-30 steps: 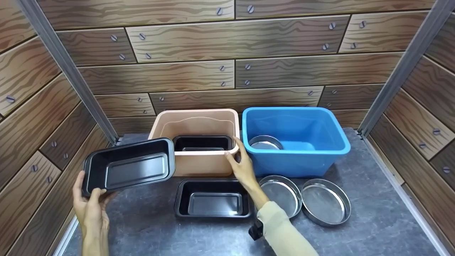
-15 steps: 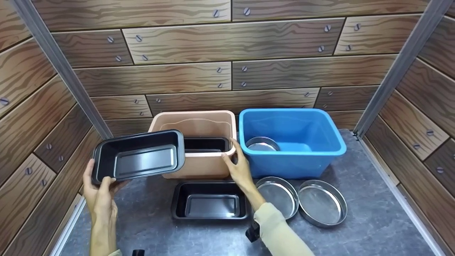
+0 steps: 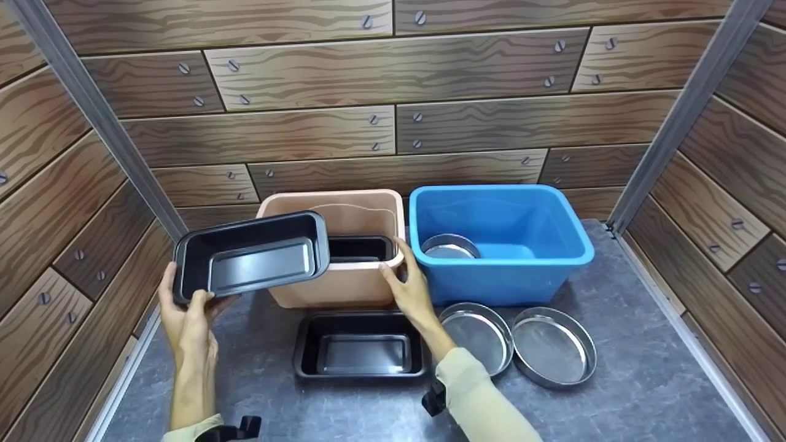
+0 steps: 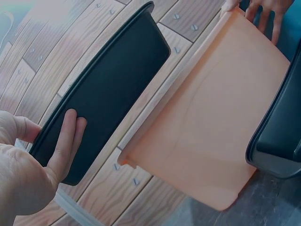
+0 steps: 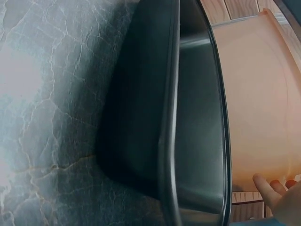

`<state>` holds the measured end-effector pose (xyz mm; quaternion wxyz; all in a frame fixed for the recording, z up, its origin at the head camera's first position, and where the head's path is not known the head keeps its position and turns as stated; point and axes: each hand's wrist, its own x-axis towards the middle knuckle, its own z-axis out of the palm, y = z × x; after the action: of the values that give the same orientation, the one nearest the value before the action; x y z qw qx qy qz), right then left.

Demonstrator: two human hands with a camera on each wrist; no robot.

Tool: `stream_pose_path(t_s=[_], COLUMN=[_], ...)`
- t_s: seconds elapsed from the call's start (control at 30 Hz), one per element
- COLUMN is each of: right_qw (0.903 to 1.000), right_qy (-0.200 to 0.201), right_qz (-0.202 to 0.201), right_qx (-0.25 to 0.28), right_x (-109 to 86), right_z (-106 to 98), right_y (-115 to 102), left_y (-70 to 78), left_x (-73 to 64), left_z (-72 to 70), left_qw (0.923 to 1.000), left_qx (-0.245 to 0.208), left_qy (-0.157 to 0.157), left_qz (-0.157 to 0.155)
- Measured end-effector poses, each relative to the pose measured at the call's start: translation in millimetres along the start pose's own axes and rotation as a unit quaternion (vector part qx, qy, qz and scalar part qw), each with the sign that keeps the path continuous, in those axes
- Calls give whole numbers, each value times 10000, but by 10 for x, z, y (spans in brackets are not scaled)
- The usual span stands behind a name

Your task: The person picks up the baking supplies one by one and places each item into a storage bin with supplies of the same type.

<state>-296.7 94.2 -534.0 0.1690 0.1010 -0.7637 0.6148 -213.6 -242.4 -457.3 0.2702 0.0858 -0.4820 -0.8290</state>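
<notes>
I see the left hand [image 3: 191, 322] gripping a black pan [image 3: 261, 264] by one end, thumb at the rim and fingers underneath, tilted in the air near the left side of the peach bin [image 3: 344, 290] and hiding part of it from the head camera. The right hand [image 3: 410, 291] holds that bin's front right corner. Inside, a second pan [image 3: 361, 249] shows only partly. The right arm [image 3: 485, 393] overlaps a third pan [image 3: 365, 356] and a round tin [image 3: 482, 337] on the table [image 3: 319, 408].

In the left hand [image 3: 191, 322] is one pan [image 3: 264, 265]; between the hands, a second pan [image 3: 365, 355] lies on the table [image 3: 319, 414]. Behind it, a bin [image 3: 334, 292] at the right hand [image 3: 410, 291] contains a third pan [image 3: 362, 248]. Right of that hand, another bin [image 3: 500, 281] contains a tin [image 3: 451, 247], two round tins [image 3: 556, 350] before it.
</notes>
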Motion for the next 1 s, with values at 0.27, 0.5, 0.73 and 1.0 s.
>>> stream_pose_path(t_s=[0.27, 0.5, 0.73, 1.0], right_qw=[10000, 10000, 9999, 10000], right_qy=[13, -13, -103, -19], right_qz=[22, 6, 15, -72], right_qx=[-21, -52, 0, -28], right_x=[46, 27, -13, -15], right_z=[-6, -4, 17, -10], right_y=[-36, -12, 4, 0], left_y=[-15, -88, -177, -266], left_x=[80, 108, 93, 111], left_z=[165, 276, 325, 466], left_qw=[10000, 9999, 9997, 9991], left_qx=[-63, 96, 218, 416], left_qy=[-73, -34, -19, -70], left_qz=[25, 53, 46, 40])
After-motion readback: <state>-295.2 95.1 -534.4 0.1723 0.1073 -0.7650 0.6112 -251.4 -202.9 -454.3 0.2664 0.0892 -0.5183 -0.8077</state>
